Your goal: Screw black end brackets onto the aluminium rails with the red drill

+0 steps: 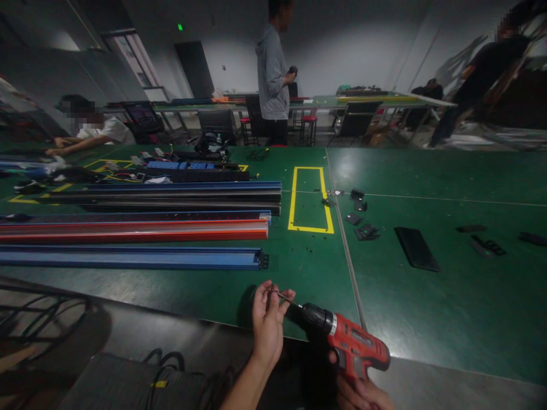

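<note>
A red and black power drill (354, 341) is in my right hand (363, 393), its fingers wrapped round the handle at the bottom right. The drill's long thin bit (289, 299) points left and up. At the bit's tip, my left hand (269, 322) is raised with its thumb and fingertips pinched together; anything small between them is too tiny to make out. Both hands are over the front edge of the green table (307, 273). Beyond my left hand lies a blue rail (171, 257) with a black end piece (264, 261).
Red (171, 230) and dark rails (179, 199) lie at the left. Yellow tape (311, 230) marks a rectangle. Small black parts (366, 232) and a black flat piece (416, 249) sit at the right. A person in grey (273, 74) stands behind the table.
</note>
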`<control>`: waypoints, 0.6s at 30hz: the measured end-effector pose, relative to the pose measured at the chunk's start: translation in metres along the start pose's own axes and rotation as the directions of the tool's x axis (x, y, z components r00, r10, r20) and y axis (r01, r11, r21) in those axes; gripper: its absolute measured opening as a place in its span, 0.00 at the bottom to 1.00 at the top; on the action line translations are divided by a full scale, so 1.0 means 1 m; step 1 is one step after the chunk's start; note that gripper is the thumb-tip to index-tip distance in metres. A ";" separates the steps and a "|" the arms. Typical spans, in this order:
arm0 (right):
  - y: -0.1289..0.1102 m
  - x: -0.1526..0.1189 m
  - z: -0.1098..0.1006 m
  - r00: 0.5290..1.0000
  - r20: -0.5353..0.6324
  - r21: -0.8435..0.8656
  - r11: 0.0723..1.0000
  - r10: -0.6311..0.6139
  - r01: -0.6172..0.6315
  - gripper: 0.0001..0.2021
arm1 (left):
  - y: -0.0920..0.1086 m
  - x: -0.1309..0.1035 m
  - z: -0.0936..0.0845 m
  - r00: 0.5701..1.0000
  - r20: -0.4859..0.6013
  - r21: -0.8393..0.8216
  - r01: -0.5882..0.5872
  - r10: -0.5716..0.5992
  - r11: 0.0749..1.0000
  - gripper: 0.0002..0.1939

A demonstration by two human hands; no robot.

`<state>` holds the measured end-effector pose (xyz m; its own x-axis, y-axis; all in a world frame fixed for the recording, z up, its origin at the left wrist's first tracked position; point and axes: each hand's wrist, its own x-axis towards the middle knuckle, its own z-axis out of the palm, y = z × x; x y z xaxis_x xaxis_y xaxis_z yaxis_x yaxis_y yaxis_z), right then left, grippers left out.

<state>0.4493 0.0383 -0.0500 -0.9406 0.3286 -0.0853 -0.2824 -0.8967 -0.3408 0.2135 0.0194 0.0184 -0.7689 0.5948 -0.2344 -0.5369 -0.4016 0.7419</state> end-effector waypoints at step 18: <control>-0.017 0.044 0.035 0.964 -0.265 -0.054 0.997 0.039 -0.055 0.16 | -0.010 0.030 -0.041 0.977 -0.214 0.012 0.018 -0.015 1.000 0.29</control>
<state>0.4062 0.0580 -0.0153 -0.8674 0.3602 -0.3432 -0.2196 -0.8961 -0.3857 0.1817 0.0127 -0.0220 -0.8172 0.4382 -0.3744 -0.5464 -0.3823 0.7452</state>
